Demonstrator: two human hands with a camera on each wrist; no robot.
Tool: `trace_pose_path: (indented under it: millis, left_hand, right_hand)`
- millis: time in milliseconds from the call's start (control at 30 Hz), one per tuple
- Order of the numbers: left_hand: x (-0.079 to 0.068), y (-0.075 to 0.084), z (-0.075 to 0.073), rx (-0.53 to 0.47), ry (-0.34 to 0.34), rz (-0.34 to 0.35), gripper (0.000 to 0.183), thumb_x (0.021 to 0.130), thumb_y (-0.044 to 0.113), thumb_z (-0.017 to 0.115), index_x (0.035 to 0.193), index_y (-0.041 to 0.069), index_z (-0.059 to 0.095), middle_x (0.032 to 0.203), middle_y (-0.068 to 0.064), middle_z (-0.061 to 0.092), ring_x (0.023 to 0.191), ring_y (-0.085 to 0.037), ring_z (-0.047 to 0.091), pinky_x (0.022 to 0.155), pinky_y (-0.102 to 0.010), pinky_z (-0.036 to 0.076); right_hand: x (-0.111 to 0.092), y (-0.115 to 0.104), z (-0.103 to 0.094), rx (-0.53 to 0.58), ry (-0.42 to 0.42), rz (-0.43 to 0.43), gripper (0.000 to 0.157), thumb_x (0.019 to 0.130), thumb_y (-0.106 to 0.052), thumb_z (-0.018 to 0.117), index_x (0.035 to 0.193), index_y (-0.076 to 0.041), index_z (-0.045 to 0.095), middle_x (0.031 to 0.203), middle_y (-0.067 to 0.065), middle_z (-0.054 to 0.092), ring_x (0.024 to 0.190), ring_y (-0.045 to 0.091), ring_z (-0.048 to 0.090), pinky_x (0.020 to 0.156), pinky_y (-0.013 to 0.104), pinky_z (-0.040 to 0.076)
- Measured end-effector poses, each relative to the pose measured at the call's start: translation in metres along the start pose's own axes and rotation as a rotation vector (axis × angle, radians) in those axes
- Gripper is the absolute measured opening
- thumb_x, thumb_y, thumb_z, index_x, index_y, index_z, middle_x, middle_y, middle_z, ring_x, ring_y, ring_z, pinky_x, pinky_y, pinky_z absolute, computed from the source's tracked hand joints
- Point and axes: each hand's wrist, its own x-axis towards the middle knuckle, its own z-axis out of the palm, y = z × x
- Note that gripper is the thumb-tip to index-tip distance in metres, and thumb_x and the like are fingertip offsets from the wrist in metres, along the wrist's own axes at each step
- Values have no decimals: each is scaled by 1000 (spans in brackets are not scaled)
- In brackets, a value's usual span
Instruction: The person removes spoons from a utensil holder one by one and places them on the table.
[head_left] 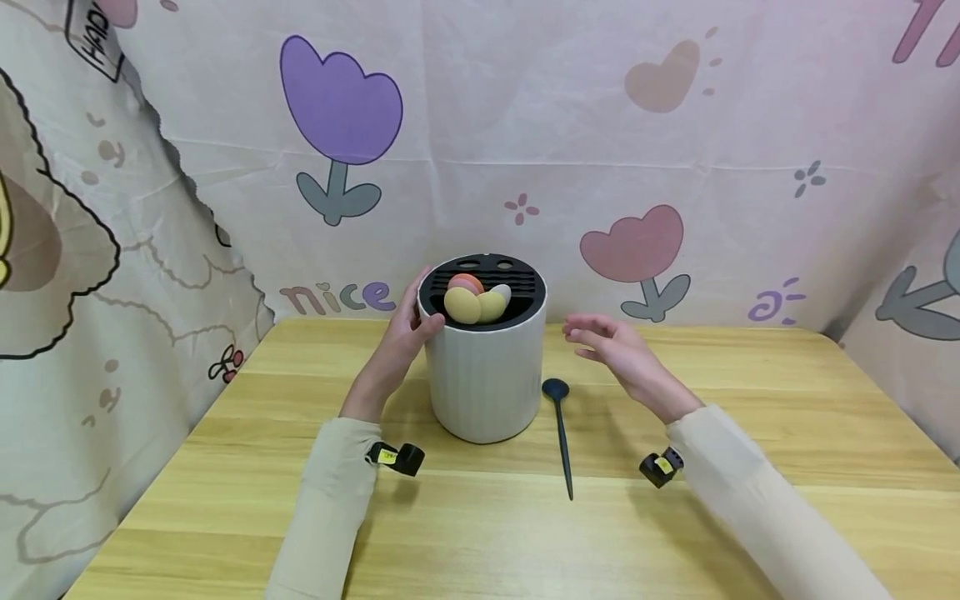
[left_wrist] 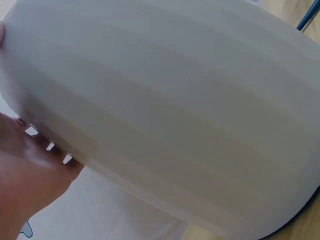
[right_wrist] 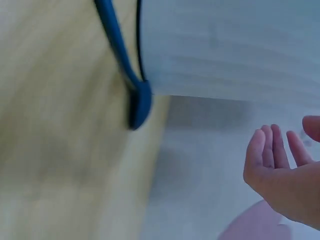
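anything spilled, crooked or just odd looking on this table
Nothing looks spilled or damaged. The white container stands upright, with the black spoon lying beside it. Mildly unusual: egg-shaped pieces bulge above the opening in its black lid.

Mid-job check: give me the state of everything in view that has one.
White container: upright on the table.
Black lid: sitting on top of the container.
Rounded pieces: clustered at the lid's front opening.
Dark spoon: lying beside the container; contact unclear.
Left grip: holding the container's left side.
Right grip: raised, holding nothing.
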Motion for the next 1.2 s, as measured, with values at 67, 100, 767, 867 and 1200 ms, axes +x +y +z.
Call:
trace_pose_path:
  millis: [67,100,767,867,1200]
  left_hand:
    - [0,0,0,3,1,-3,122,66,80,63,156,15,11,159,-8,13,145,-24,13,114,-51,16]
    - [0,0,0,4,1,-4,123,66,80,63,156,15,11,159,-7,13,145,-24,13,114,-51,16]
    - [0,-1,0,-3,3,-6,123,66,80,63,156,15,11,159,-8,12,145,-25,12,113,-53,15]
    - [0,-1,0,-4,3,-4,123,66,80,64,156,15,11,159,-7,12,145,-25,12,113,-52,15]
    - [0,0,0,-8,3,0,122,67,79,64,156,15,11,159,-8,13,145,-25,12,114,-52,16]
  right_hand:
    - [-5,-8,0,-40,29,-38,40,101,-10,49,136,8,46,131,25,53,110,17,60,94,32,48]
    - [-8,-12,-1,-62,43,-52,40,101,-11,50,135,8,47,128,24,56,104,14,63,91,31,50]
    - [-33,-94,29,-171,-6,-282,33,94,-9,63,123,5,61,107,19,69,91,16,68,77,36,55]
    - [-31,-101,35,-154,-44,-285,32,93,-6,63,123,7,60,109,22,67,93,18,68,76,35,56]
    - [-23,-118,57,-180,-121,-300,28,93,-6,63,120,3,63,109,13,69,99,23,66,76,35,56]
